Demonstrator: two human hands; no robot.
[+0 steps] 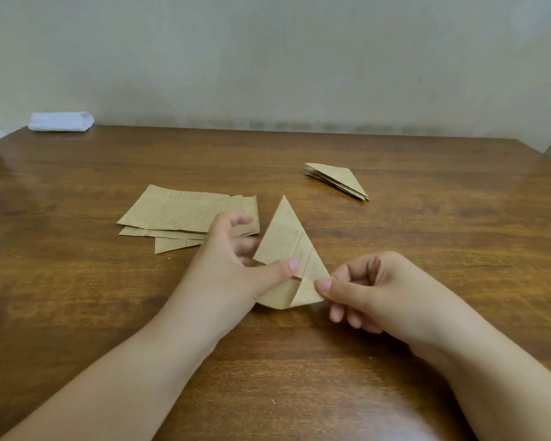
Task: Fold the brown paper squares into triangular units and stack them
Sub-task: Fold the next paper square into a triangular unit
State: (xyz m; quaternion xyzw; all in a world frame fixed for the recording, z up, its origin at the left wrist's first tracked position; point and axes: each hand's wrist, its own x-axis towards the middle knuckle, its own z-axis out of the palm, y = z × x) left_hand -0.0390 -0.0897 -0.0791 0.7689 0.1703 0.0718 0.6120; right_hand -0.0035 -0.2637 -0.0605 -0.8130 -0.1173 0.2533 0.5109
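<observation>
Head view, centre of frame: partly folded brown paper triangle [287, 246] on wooden surface [427, 249], apex toward top, lower corner turned up. Left hand [236, 265] pressing thumb on lower left fold, fingers [239, 219] loosely curled over flat paper squares [185, 214] at centre left; right hand [372, 291] pinching turned-up corner between thumb and forefinger. Stack of finished triangles [341, 179] upper right of centre, well apart; white folded cloth [61, 121] upper left.

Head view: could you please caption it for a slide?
Both hands fold a brown paper triangle between unfolded squares and finished stack.
</observation>
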